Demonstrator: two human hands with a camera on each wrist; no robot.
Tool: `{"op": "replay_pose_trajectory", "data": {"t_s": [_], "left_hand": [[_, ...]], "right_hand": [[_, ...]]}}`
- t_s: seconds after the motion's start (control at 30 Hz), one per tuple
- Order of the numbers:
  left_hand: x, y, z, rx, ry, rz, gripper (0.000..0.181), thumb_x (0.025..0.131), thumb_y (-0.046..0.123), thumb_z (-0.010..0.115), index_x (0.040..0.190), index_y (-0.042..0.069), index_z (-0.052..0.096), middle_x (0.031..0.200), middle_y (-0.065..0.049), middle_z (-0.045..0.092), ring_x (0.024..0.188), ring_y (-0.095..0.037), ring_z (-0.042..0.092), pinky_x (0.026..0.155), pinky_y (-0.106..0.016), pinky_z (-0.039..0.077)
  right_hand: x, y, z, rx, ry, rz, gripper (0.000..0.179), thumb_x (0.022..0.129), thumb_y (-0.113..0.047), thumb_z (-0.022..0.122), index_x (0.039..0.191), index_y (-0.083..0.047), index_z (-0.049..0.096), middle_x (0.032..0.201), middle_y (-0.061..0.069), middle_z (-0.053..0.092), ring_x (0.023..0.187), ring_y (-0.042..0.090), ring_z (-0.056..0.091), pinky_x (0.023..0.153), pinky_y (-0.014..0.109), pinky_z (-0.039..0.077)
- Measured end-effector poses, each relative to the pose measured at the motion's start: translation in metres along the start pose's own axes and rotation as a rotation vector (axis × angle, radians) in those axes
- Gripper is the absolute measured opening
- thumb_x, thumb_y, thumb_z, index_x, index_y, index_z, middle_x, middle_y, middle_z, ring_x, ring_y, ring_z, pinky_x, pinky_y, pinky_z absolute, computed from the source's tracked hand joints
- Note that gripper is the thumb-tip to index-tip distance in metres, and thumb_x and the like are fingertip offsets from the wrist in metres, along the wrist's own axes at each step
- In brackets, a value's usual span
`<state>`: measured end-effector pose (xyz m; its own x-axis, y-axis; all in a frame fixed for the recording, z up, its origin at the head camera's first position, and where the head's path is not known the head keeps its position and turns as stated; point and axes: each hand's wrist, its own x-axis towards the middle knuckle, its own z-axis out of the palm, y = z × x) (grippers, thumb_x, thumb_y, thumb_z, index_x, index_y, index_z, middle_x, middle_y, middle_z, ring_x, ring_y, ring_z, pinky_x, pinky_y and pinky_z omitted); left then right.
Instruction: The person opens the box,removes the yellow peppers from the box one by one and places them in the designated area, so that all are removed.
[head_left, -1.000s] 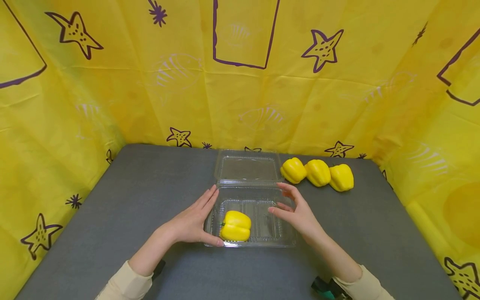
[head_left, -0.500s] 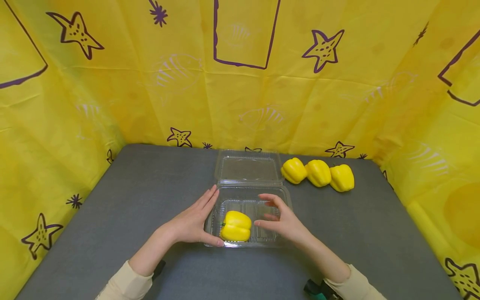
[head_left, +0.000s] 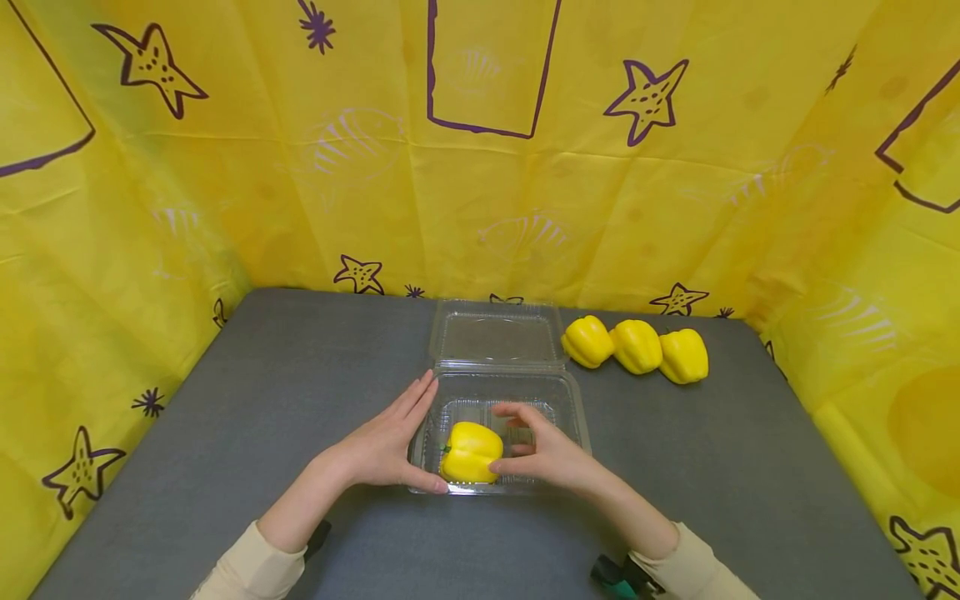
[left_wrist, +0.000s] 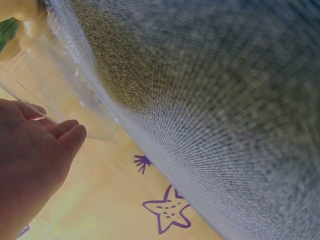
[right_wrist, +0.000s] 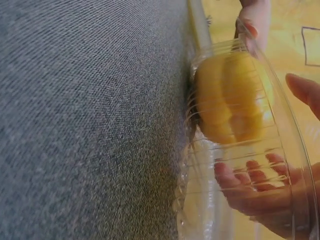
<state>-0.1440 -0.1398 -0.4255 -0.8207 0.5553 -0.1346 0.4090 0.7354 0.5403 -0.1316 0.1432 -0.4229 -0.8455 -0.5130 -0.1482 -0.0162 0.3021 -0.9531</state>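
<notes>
A yellow bell pepper (head_left: pixel 471 452) lies on its side in the left front part of a clear plastic clamshell container (head_left: pixel 580 412), its green stem end facing left. My left hand (head_left: pixel 378 442) rests against the container's left side with straight fingers, its thumb at the front rim. My right hand (head_left: pixel 543 450) reaches into the container, fingers loosely bent, and its thumb tip overlaps the pepper's right edge in the head view. In the right wrist view, the pepper (right_wrist: pixel 230 97) shows through the clear wall, with a gap between it and the right hand's fingers (right_wrist: pixel 255 177).
The container's clear lid (head_left: pixel 495 335) lies folded back behind it. Three more yellow peppers (head_left: pixel 637 346) stand in a row right of the lid, on the grey tabletop (head_left: pixel 322 350). A yellow patterned cloth (head_left: pixel 480 183) hangs around the table's back and sides.
My right hand has moved left and toward me, from the container's right side to beside the pepper inside it. The left hand, container and peppers have stayed in place.
</notes>
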Motion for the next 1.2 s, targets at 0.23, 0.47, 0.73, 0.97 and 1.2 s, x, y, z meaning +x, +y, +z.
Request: {"op": "replay_pose_trajectory", "data": {"t_s": [0.23, 0.47, 0.73, 0.97, 1.2], "left_hand": [[0.000, 0.000, 0.000, 0.002, 0.003, 0.005, 0.134, 0.063, 0.074, 0.075, 0.158, 0.011, 0.003, 0.164, -0.002, -0.008, 0.149, -0.028, 0.003, 0.111, -0.056, 0.025], [0.000, 0.000, 0.000, 0.007, 0.003, 0.012, 0.135, 0.062, 0.075, 0.074, 0.158, 0.011, 0.003, 0.164, -0.002, -0.007, 0.149, -0.027, 0.003, 0.112, -0.055, 0.025], [0.000, 0.000, -0.001, 0.001, 0.005, 0.024, 0.134, 0.063, 0.074, 0.074, 0.158, 0.010, 0.003, 0.164, -0.003, -0.007, 0.149, -0.028, 0.004, 0.111, -0.055, 0.025], [0.000, 0.000, -0.001, -0.002, 0.005, 0.030, 0.134, 0.064, 0.073, 0.075, 0.158, 0.009, 0.003, 0.164, -0.004, -0.007, 0.149, -0.029, 0.003, 0.111, -0.055, 0.026], [0.000, 0.001, -0.001, 0.000, 0.004, 0.029, 0.135, 0.064, 0.074, 0.074, 0.157, 0.009, 0.003, 0.164, -0.005, -0.007, 0.149, -0.030, 0.004, 0.111, -0.055, 0.026]], "right_hand": [[0.005, -0.002, 0.006, -0.023, -0.053, 0.015, 0.072, 0.081, -0.021, 0.080, 0.141, -0.007, 0.043, 0.143, 0.009, 0.040, 0.124, 0.030, 0.041, 0.096, 0.043, 0.048], [0.011, 0.001, 0.010, -0.041, -0.111, -0.004, 0.075, 0.081, -0.021, 0.080, 0.143, -0.006, 0.041, 0.140, 0.008, 0.043, 0.114, 0.024, 0.048, 0.090, 0.033, 0.051], [0.016, 0.004, 0.012, -0.053, -0.144, -0.004, 0.077, 0.081, -0.022, 0.080, 0.144, -0.006, 0.039, 0.130, 0.009, 0.048, 0.105, 0.022, 0.054, 0.088, 0.031, 0.051], [0.018, 0.004, 0.014, -0.098, -0.144, 0.011, 0.076, 0.081, -0.024, 0.080, 0.144, -0.007, 0.040, 0.128, 0.007, 0.049, 0.103, 0.020, 0.054, 0.087, 0.031, 0.050], [0.019, 0.004, 0.015, -0.160, -0.143, 0.011, 0.073, 0.080, -0.029, 0.080, 0.141, -0.009, 0.044, 0.122, 0.002, 0.054, 0.100, 0.019, 0.054, 0.086, 0.033, 0.048]]}}
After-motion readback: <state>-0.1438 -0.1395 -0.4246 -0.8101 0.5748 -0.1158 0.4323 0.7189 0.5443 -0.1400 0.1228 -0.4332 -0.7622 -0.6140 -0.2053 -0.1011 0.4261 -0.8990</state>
